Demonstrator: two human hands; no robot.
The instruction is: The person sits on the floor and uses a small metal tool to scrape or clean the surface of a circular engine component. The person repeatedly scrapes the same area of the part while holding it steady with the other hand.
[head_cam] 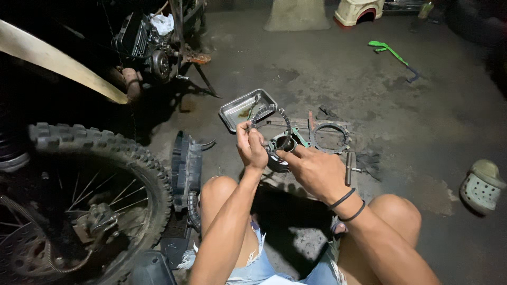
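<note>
The toothed clutch ring (270, 117) stands upright, arching above the left hand (251, 146), whose fingers are pinched together on its lower left edge. The left forearm rises from between the knees, wrist bent inward. The right hand (316, 170) reaches in from the right, its fingers closed around a small dark metal cylinder (285, 143) held just below the ring's arc.

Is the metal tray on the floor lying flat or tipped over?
Flat, open side up: the metal tray rests on the floor, and its shiny inside shows, beyond the left hand.
</note>
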